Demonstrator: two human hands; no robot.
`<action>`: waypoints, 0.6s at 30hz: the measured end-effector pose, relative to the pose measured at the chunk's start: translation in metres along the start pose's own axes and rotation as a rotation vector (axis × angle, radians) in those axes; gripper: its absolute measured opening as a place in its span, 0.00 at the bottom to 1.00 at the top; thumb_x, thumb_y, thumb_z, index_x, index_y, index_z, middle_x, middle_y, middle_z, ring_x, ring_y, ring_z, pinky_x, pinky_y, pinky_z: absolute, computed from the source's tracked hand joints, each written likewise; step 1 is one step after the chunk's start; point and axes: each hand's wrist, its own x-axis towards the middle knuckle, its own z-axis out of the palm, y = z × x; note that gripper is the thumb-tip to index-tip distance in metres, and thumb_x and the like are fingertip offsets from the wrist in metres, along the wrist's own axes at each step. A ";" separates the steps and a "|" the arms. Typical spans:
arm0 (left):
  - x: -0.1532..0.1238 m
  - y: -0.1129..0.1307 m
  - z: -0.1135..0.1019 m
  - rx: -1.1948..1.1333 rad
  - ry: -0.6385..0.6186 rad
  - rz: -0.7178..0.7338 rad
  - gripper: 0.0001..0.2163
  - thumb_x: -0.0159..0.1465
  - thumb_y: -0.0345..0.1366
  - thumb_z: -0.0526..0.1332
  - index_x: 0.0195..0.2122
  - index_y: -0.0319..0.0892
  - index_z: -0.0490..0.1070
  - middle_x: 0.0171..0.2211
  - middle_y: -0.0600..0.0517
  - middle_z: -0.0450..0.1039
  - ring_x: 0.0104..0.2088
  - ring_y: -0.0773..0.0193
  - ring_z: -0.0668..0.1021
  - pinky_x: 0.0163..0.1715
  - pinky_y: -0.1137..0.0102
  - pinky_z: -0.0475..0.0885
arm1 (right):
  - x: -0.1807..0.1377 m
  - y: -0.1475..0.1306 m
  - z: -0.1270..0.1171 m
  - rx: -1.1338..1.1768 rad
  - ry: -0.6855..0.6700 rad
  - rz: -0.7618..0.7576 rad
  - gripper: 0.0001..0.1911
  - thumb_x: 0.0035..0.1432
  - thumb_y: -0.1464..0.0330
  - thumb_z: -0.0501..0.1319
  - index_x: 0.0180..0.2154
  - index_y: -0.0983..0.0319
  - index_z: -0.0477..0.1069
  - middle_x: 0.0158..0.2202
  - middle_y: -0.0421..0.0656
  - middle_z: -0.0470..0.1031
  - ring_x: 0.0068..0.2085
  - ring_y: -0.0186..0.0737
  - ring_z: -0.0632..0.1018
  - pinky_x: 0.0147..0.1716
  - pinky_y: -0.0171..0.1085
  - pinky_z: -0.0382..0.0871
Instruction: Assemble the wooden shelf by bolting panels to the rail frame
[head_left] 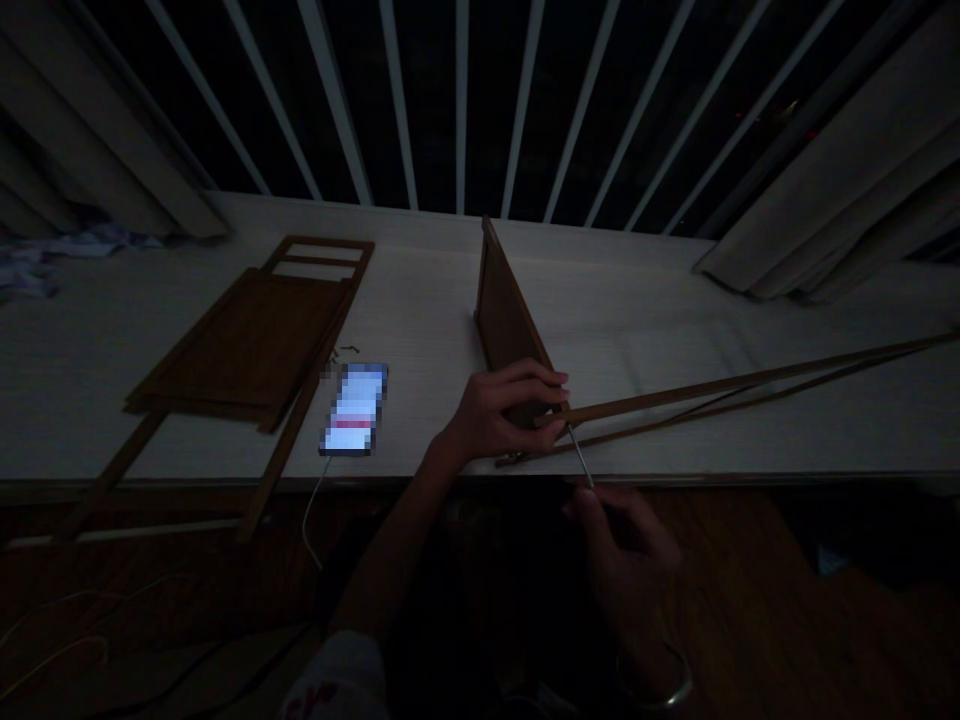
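My left hand (504, 408) is closed around the near edge of a brown wooden panel (504, 305), which stands tilted on the white ledge. Its fingers also press where a long wooden frame (697, 392) meets the panel; that frame stretches off to the right. In my right hand (626, 535) is a screwdriver (582, 458), its metal shaft pointing up and its tip against the joint by my left fingertips. The handle is hidden in my fingers, and dim light hides whether a screw sits at the tip.
A folded wooden chair (247, 340) lies on the left of the ledge (427, 330), its legs over the front edge. Beside it are a lit phone (355, 410) with a white cable (305, 525) and several small screws (349, 349). White bars (460, 110) and curtains (847, 190) stand behind.
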 end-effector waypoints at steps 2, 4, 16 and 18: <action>0.000 0.000 0.000 0.000 -0.005 -0.007 0.12 0.50 0.31 0.65 0.36 0.37 0.72 0.39 0.46 0.73 0.38 0.67 0.77 0.37 0.73 0.74 | 0.000 0.001 0.000 0.002 -0.007 -0.014 0.05 0.51 0.67 0.63 0.27 0.62 0.72 0.22 0.39 0.74 0.24 0.33 0.74 0.24 0.32 0.69; -0.001 -0.001 0.000 -0.006 -0.008 -0.004 0.12 0.50 0.31 0.65 0.37 0.38 0.72 0.39 0.47 0.73 0.39 0.67 0.77 0.37 0.73 0.74 | 0.001 0.001 0.001 0.017 -0.018 -0.048 0.04 0.51 0.68 0.63 0.27 0.61 0.71 0.23 0.39 0.74 0.25 0.33 0.74 0.25 0.32 0.68; 0.001 0.000 0.000 0.005 -0.003 0.008 0.12 0.50 0.31 0.65 0.37 0.38 0.71 0.38 0.48 0.73 0.39 0.68 0.77 0.37 0.73 0.75 | 0.008 -0.003 0.001 0.112 -0.070 -0.148 0.06 0.52 0.76 0.62 0.30 0.59 0.71 0.29 0.39 0.73 0.31 0.34 0.73 0.30 0.35 0.68; 0.001 0.001 0.000 0.007 0.002 0.010 0.12 0.50 0.31 0.65 0.37 0.38 0.71 0.38 0.47 0.73 0.39 0.68 0.77 0.37 0.73 0.75 | 0.008 -0.004 0.001 0.119 -0.067 -0.143 0.06 0.52 0.76 0.62 0.30 0.59 0.72 0.29 0.39 0.73 0.31 0.34 0.73 0.30 0.35 0.68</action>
